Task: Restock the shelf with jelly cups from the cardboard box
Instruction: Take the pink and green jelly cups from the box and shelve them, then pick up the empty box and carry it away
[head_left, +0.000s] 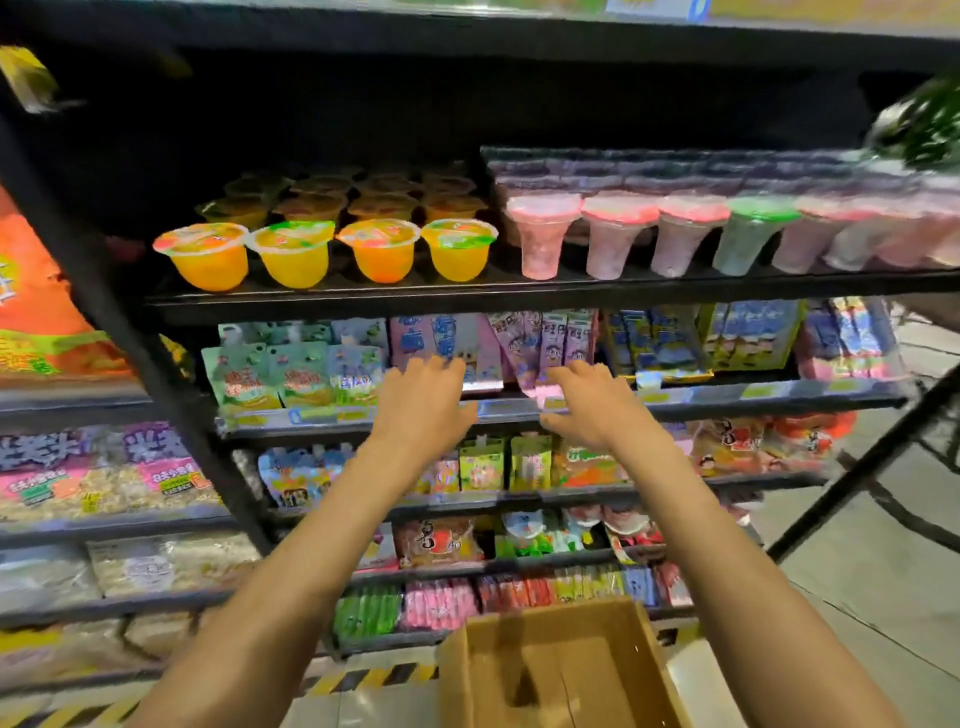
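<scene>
Several orange and yellow jelly cups (327, 252) stand in rows on the upper black shelf (467, 296), its left half. A brown cardboard box (561, 670) sits on the floor below, and the part of its inside that shows holds no cups. My left hand (423, 402) and my right hand (589, 402) are both raised side by side in front of the shelf one level below the cups. Their fingers are spread and loose, holding nothing. Both hands hover below the jelly cups and well above the box.
Tall pink and green dessert cups (691, 234) fill the right half of the upper shelf. Pouches and snack packs (291, 374) crowd the lower shelves. Another rack with bagged goods (78, 478) stands at the left. A black slanted bar (862, 462) crosses at the right.
</scene>
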